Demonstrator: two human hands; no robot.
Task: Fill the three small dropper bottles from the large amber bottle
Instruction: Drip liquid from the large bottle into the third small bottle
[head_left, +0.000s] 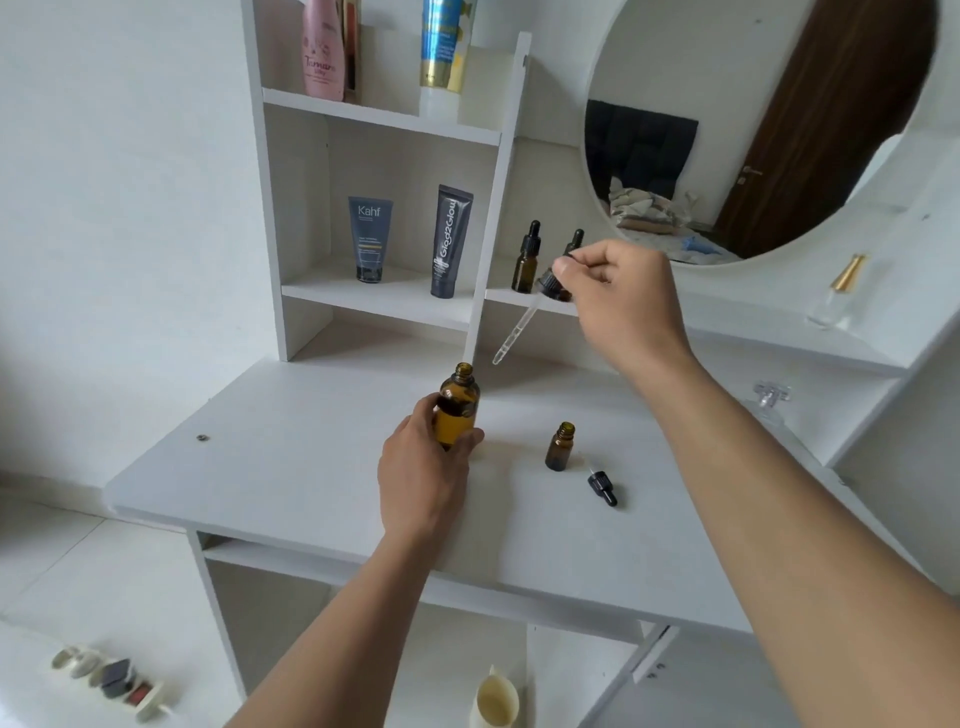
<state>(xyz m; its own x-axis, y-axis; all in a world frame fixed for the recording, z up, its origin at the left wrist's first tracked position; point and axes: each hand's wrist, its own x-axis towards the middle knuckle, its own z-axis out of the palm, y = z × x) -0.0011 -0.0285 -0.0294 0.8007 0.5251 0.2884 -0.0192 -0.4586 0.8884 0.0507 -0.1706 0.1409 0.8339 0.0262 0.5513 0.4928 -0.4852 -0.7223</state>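
My left hand (423, 467) grips the large amber bottle (457, 402), which stands open and upright on the white desk (291, 457). My right hand (623, 306) holds the large dropper (524, 319) by its black cap, the glass pipette tilted down-left, its tip just right of the bottle's mouth. One small amber bottle (560, 447) stands uncapped to the right, its small black dropper cap (602, 488) lying beside it. Two capped small dropper bottles stand on the shelf: one (525, 260) in full view, the other (574, 241) partly hidden behind my right hand.
Two dark tubes (370, 239) (450, 241) stand on the lower shelf, a pink bottle (323, 49) and a white tube (441, 52) above. A round mirror (753, 130) hangs at the back right. A clear perfume bottle (836, 291) stands on the right ledge.
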